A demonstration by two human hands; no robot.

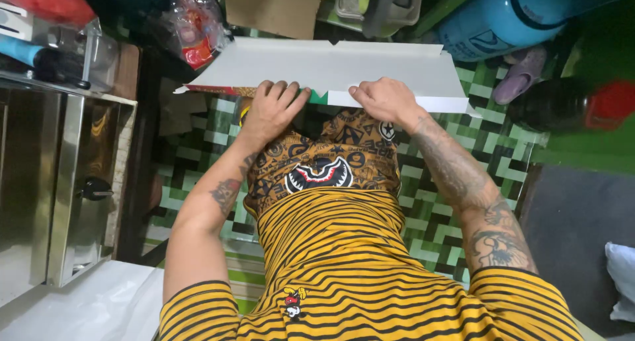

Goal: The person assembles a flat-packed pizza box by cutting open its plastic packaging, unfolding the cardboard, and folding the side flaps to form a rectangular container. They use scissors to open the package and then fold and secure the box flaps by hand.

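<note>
Evidently both the left hand (270, 111) and right hand (382, 100) press curled fingers on the white cardboard sheet (331, 68) across the lap, where uneven pressure could crease it crookedly.

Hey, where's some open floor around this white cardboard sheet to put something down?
Bare green tiled floor shows right of the right hand, below the white cardboard sheet. Crowded beyond the sheet: brown box, blue cylinder, purple slipper.
</note>
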